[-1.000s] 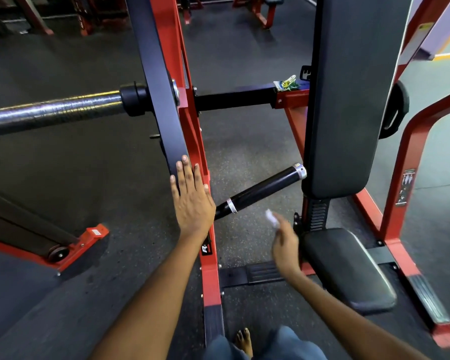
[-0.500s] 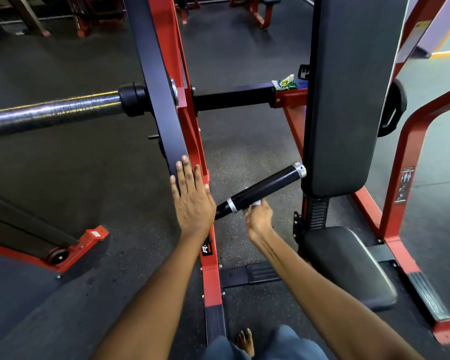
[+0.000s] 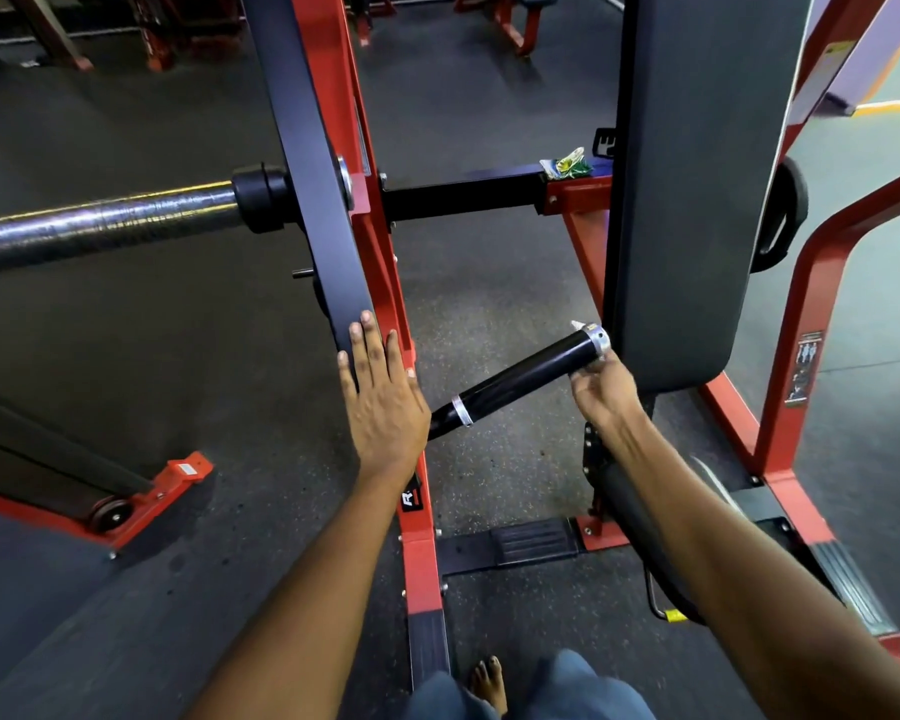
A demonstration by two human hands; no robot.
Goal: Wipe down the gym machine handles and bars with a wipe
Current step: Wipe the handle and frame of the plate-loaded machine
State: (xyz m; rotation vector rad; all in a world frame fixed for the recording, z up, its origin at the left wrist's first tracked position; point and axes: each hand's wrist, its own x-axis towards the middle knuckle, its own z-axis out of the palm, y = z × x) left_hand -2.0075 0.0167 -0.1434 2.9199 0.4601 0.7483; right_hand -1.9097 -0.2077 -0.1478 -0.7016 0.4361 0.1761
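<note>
Head view
Left hand point(image 3: 383, 407): fingers straight and together, palm flat against the lower end of the black lever arm point(image 3: 302, 163) where it meets the red frame post point(image 3: 385, 283).
Right hand point(image 3: 601, 389): fingers curled round the far end of the handle, just below its silver end cap.
Handle point(image 3: 515, 379): black cylinder, tilted up to the right, silver ring near its lower end, silver cap at the upper end beside the back pad.
Wipe point(image 3: 577, 324): only a small white tip shows, above the handle's cap; the remainder is hidden by handle and fingers.
Back pad point(image 3: 697, 174): tall, black, upright, right of the handle.
Seat pad point(image 3: 640, 517): black, mostly hidden under the right forearm.
Chrome bar point(image 3: 100, 226): runs left from the lever arm, with a black collar at the joint.
Crumpled wrapper point(image 3: 567, 166): green and yellow, on the black crossbar beside the back pad.
Floor point(image 3: 178, 356): dark speckled rubber.
Bare foot point(image 3: 489, 678): at the bottom edge.
</note>
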